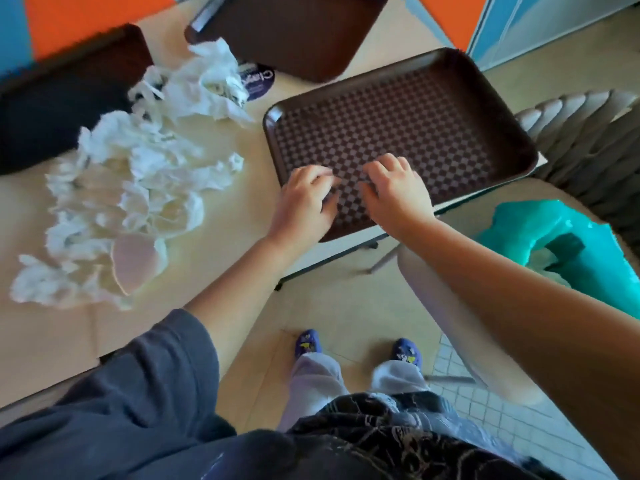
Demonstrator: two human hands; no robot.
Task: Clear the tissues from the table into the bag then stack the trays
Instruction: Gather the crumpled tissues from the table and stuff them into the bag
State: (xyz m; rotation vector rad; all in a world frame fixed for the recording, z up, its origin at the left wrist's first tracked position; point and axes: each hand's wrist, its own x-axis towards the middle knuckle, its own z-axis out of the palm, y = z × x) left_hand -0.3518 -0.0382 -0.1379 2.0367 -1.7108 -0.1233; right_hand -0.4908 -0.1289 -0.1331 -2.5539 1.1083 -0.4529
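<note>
**Both hands on the checkered tray, tissues piled to its left**

You stand at the edge of a pale table (242, 202), looking down. The landmark is the brown checkered tray (415, 109) lying flat at the table's corner. Your left hand (304, 199) and right hand (394, 192) both rest on the tray's near part, side by side, fingers bent with the tips pressing its surface; neither grasps anything. Left of the tray, a loose heap of crumpled white tissues (138, 188) covers the table. Beyond the tray lies a second brown tray (304, 32), and far to its left a third, darker tray (62, 98). To the right of the checkered tray, off the table, sits the open teal bag (540, 233)
</note>
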